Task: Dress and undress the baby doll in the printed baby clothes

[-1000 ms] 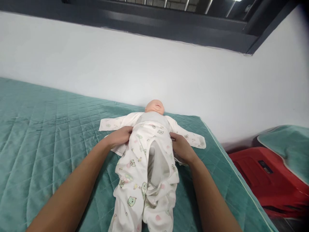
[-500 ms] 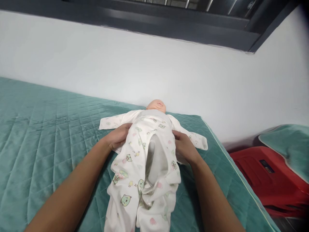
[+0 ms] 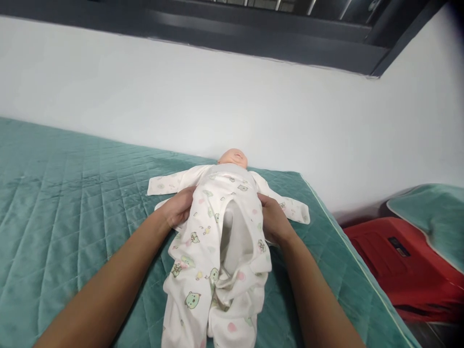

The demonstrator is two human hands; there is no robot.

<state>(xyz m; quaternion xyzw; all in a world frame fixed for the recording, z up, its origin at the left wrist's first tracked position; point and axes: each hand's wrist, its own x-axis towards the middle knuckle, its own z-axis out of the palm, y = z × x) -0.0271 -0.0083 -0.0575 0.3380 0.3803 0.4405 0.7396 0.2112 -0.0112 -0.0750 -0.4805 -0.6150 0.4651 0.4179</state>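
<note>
The left hand (image 3: 179, 207) and right hand (image 3: 274, 218) press in at either side of the waist of the printed trousers (image 3: 201, 241); their fingers are curled inward, but the tips are hidden, so whether they pinch cloth cannot be told. The trousers cover the lower body of a doll (image 3: 233, 158), which lies on its back on the green quilted cover (image 3: 90, 217), head at the far wall (image 3: 188, 101). The white top (image 3: 170, 183) spreads its sleeves left and right. Compared with a second ago, both hands remain at the waist, while the near trouser legs sit slightly farther left.
</note>
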